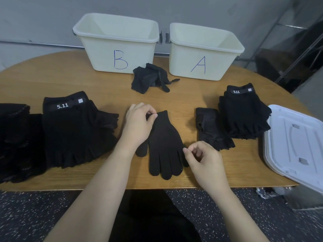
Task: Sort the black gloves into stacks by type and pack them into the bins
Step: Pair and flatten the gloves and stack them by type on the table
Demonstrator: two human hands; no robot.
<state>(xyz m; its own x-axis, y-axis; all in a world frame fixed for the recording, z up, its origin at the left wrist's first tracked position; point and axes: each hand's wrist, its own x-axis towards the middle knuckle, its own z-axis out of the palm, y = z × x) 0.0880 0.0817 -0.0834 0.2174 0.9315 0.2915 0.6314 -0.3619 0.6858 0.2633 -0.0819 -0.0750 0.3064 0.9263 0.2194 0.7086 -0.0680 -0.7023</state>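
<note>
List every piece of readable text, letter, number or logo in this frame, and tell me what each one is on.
"B": handwritten in blue on the front of the left bin.
"A": handwritten in blue on the front of the right bin.
"5.11": white print on the cuff of the left glove stack.
"5.11": white print on the cuff of the right glove stack.
Small square logo patches beside both "5.11" marks: too small to read.

My left hand sits mid-frame, thumb and forefinger pinched together; my right hand is lower right of centre, fingers curled, fingertips pinching.
</note>
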